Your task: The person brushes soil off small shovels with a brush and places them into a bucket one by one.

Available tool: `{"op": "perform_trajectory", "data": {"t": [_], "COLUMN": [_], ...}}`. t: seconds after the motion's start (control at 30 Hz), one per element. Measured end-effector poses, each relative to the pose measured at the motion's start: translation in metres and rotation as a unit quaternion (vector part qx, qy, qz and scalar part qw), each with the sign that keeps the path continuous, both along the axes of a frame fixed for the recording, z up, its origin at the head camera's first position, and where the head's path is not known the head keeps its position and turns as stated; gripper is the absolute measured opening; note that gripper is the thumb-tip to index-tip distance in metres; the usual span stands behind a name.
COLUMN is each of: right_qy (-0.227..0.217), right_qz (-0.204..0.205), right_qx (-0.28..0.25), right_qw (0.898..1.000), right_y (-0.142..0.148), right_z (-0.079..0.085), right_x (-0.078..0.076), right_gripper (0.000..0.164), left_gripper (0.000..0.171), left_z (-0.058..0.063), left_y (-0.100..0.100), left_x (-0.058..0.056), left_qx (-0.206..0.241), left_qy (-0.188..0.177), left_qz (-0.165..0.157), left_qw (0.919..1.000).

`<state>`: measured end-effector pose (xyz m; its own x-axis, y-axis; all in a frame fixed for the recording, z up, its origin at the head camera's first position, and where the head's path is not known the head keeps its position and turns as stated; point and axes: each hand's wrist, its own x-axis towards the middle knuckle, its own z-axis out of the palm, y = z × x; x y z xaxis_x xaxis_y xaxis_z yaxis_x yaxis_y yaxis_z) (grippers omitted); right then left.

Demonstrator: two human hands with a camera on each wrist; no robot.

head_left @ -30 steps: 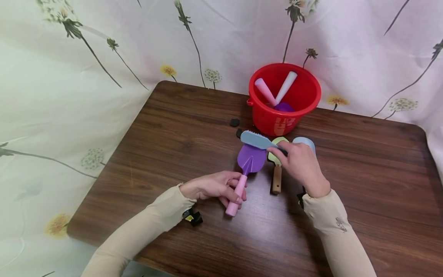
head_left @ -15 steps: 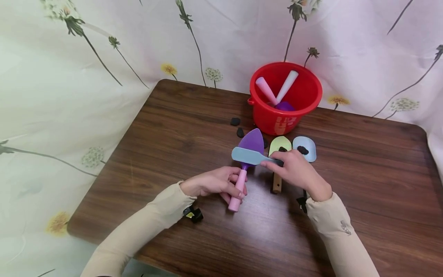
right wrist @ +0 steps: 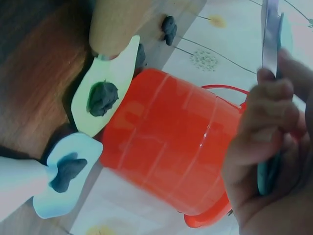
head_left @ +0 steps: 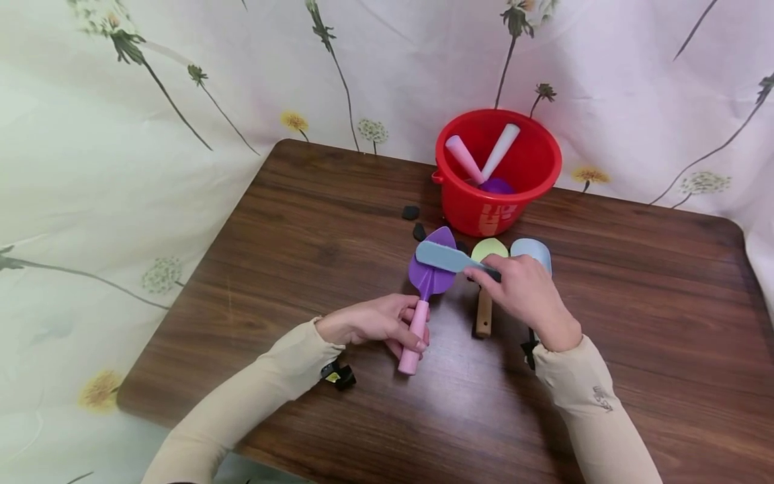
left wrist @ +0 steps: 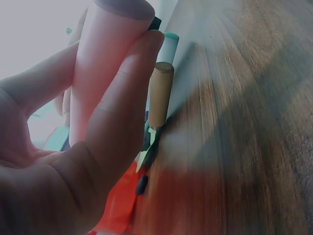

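Note:
My left hand (head_left: 375, 323) grips the pink handle (head_left: 414, 336) of a trowel with a purple blade (head_left: 422, 277), which points away from me toward the bucket. My right hand (head_left: 525, 289) holds a light blue brush (head_left: 444, 257) by its handle. Its long head lies across the purple blade in the head view; the bristles are mostly hidden. Near the right hand lie a green trowel (right wrist: 83, 117) with a wooden handle (head_left: 484, 312) and a light blue trowel (right wrist: 58, 200). Each bears a dark lump, the green one's lump (right wrist: 103, 99) and the blue one's lump (right wrist: 68, 174).
Behind the trowels stands a red bucket (head_left: 480, 212) with a pink handle (head_left: 464, 158), a white handle (head_left: 502, 149) and something purple (head_left: 498, 186) inside. Dark flat pieces (head_left: 410, 212) lie left of it on the wooden table (head_left: 290, 242). A flowered cloth (head_left: 387, 60) hangs behind.
The brush has slid from the far part of the purple blade toward its handle, then partly back out. The trowel's tilt has shifted slightly. Both hands keep their holds.

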<state>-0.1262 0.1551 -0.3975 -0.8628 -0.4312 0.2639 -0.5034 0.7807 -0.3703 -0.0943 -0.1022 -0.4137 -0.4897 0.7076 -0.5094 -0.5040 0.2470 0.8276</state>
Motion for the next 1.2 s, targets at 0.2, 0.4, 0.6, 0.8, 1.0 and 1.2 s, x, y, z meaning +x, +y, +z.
{"op": "perform_trajectory", "data": {"t": [0.2, 0.4, 0.6, 0.8, 1.0, 1.2], "right_qy": [0.121, 0.107, -0.055, -0.171, -0.118, 0.026], "right_qz": [-0.053, -0.044, 0.055, 0.087, 0.047, 0.007], "right_qx": [-0.03, -0.077, -0.078, -0.061, -0.037, -0.034], "right_qw": [0.991, 0.99, 0.994, 0.979, 0.991, 0.999], "right_y": [-0.0007, -0.0028, -0.0046, -0.007, -0.0066, -0.0081], "right_z": [-0.0041, -0.0046, 0.0, 0.0021, 0.0017, -0.0017], "right_x": [-0.0028, -0.0022, 0.0013, 0.0036, 0.0011, -0.0012], "right_gripper": [0.028, 0.026, 0.017, 0.018, 0.019, 0.022], "left_gripper": [0.048, 0.053, 0.051, 0.047, 0.045, 0.045], "left_z": [-0.0002, -0.0001, -0.001, 0.0, 0.002, 0.0005], "left_y": [-0.0031, -0.0024, -0.0022, -0.0018, -0.0017, -0.0021], "left_x": [0.0008, 0.0009, 0.0002, -0.0004, 0.0018, 0.0046], "left_qx": [0.012, 0.009, 0.009, 0.015, 0.008, 0.014], "left_qy": [-0.006, -0.002, 0.0, -0.003, -0.002, -0.008], "left_qz": [-0.007, 0.001, 0.012, 0.001, -0.008, -0.012], "left_qw": [0.9999, 1.0, 0.9999, 0.9999, 0.9999, 0.9998]}}
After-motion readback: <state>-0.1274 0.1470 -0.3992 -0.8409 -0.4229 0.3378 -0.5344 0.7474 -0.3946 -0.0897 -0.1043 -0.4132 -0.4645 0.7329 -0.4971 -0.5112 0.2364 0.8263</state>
